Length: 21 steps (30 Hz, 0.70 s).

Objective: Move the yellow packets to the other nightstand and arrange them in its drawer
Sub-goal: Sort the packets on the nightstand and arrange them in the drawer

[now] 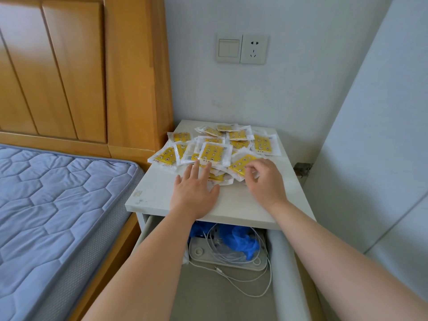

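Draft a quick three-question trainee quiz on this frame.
1. Multiple choice: where do the yellow packets lie? A) on the mattress B) heaped on the white nightstand top C) on the floor
2. True or false: the left hand has straight fingers touching the heap.
3. Name two things in the open drawer below.
Key: 1 B. 2 true. 3 blue plastic bag and white cables.
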Motion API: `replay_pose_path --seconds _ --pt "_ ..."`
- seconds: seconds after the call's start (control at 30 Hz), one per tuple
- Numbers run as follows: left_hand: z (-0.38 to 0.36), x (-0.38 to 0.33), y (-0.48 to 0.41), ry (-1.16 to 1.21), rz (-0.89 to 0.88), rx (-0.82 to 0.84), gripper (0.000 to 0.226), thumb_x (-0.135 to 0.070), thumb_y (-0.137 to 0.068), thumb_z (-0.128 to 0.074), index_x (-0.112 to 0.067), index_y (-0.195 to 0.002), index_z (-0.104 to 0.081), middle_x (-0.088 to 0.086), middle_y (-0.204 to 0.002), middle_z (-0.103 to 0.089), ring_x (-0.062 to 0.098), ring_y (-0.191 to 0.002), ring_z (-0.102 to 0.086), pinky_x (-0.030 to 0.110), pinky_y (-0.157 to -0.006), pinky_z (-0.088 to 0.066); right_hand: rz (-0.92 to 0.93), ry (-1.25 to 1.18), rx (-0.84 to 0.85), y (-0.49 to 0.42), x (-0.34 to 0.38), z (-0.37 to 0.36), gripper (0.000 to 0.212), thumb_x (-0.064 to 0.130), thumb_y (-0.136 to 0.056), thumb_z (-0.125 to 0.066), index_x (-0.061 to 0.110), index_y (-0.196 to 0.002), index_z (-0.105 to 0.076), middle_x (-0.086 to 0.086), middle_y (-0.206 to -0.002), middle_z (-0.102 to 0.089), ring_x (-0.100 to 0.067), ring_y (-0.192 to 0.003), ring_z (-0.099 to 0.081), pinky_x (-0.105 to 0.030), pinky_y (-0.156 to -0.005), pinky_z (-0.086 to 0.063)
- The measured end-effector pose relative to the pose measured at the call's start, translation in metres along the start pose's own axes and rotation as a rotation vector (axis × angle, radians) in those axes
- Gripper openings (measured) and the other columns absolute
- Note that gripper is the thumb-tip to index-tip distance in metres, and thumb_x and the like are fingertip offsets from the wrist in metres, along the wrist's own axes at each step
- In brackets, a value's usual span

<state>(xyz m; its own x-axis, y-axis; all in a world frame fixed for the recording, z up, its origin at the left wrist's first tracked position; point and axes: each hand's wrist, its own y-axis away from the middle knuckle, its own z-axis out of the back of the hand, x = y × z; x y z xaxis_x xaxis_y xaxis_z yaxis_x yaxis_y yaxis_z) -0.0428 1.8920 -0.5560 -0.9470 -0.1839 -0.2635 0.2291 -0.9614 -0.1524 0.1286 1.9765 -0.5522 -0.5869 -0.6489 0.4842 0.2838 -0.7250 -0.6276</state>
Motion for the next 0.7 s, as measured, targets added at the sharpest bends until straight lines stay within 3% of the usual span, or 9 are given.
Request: replay_pose_path --seconds 0.1,0.2,0.3,0.4,0.47,0.57,0.63,0.7 --pt "0.000 0.000 0.001 0.006 -0.011 0.006 0.063 -0.054 -0.097 -0.024 -0.035 -0.152 0.001 -0.001 -0.162 0.006 0.018 -0.148 0.007 0.044 -0.120 -0.004 -0.153 -0.011 -0.110 -0.001 0.000 0.004 0.030 0.020 -0.089 -0.049 0.005 -0.112 -0.062 -0.007 -0.115 -0.061 -0.022 -0.113 -0.049 -0.030 -0.097 -0.039" --pt "0.001 0.001 0.001 0.001 -0.037 0.021 0.062 -0.056 -0.097 -0.023 -0.040 -0.152 0.002 -0.003 -0.161 0.009 0.017 -0.148 0.009 0.044 -0.121 -0.003 -0.272 0.031 -0.093 -0.004 -0.004 0.003 0.036 0.016 -0.092 -0.048 0.008 -0.126 -0.054 -0.006 -0.133 -0.052 -0.023 -0.128 -0.040 -0.038 -0.111 -0.029" --pt "0.001 0.001 0.001 -0.006 -0.052 0.029 0.062 -0.059 -0.096 -0.023 -0.042 -0.151 0.000 -0.005 -0.161 0.009 0.016 -0.148 0.009 0.044 -0.120 -0.004 -0.203 0.113 0.147 -0.003 -0.001 0.003 0.048 0.017 -0.093 -0.042 0.016 -0.141 -0.040 -0.003 -0.149 -0.036 -0.019 -0.143 -0.021 -0.048 -0.118 -0.001" --pt "0.002 0.000 0.001 -0.006 -0.055 0.047 0.063 -0.059 -0.095 -0.026 -0.042 -0.151 -0.001 -0.007 -0.161 0.008 0.016 -0.148 0.007 0.043 -0.120 -0.004 -0.134 0.207 0.361 0.002 0.004 0.006 0.061 0.015 -0.088 -0.043 0.022 -0.147 -0.028 0.001 -0.150 -0.033 -0.015 -0.144 -0.015 -0.050 -0.116 0.009" --pt "0.002 -0.001 0.001 -0.008 -0.052 0.066 0.064 -0.060 -0.095 -0.026 -0.043 -0.151 -0.001 -0.007 -0.161 0.008 0.016 -0.148 0.006 0.043 -0.120 -0.004 -0.097 0.303 0.411 0.006 0.006 0.010 0.065 0.014 -0.085 -0.047 0.025 -0.147 -0.029 0.004 -0.146 -0.035 -0.017 -0.142 -0.020 -0.052 -0.116 0.008" --pt "0.003 -0.001 0.001 -0.020 -0.051 0.083 0.064 -0.061 -0.095 -0.025 -0.043 -0.151 -0.001 -0.008 -0.161 0.006 0.016 -0.148 0.004 0.043 -0.120 -0.005 -0.020 0.368 0.314 0.013 0.003 0.012 0.048 0.015 -0.087 -0.052 0.025 -0.135 -0.052 0.003 -0.124 -0.050 -0.020 -0.126 -0.038 -0.053 -0.117 0.000" --pt "0.003 -0.001 0.001 -0.022 -0.049 0.092 0.064 -0.061 -0.095 -0.024 -0.043 -0.151 -0.002 -0.008 -0.161 0.005 0.016 -0.149 0.003 0.044 -0.120 -0.004 0.038 0.317 0.175 0.017 0.000 0.012 0.036 0.007 -0.086 -0.058 0.019 -0.118 -0.066 0.000 -0.105 -0.058 -0.025 -0.109 -0.050 -0.056 -0.115 -0.016" --pt "0.004 -0.001 0.001 -0.018 -0.048 0.096 0.063 -0.061 -0.094 -0.025 -0.042 -0.151 -0.003 -0.008 -0.161 0.003 0.016 -0.149 0.003 0.043 -0.120 -0.004 0.099 0.235 0.021 0.019 -0.006 0.015 0.027 0.001 -0.082 -0.063 0.012 -0.104 -0.073 -0.003 -0.094 -0.062 -0.029 -0.094 -0.055 -0.051 -0.100 -0.040"
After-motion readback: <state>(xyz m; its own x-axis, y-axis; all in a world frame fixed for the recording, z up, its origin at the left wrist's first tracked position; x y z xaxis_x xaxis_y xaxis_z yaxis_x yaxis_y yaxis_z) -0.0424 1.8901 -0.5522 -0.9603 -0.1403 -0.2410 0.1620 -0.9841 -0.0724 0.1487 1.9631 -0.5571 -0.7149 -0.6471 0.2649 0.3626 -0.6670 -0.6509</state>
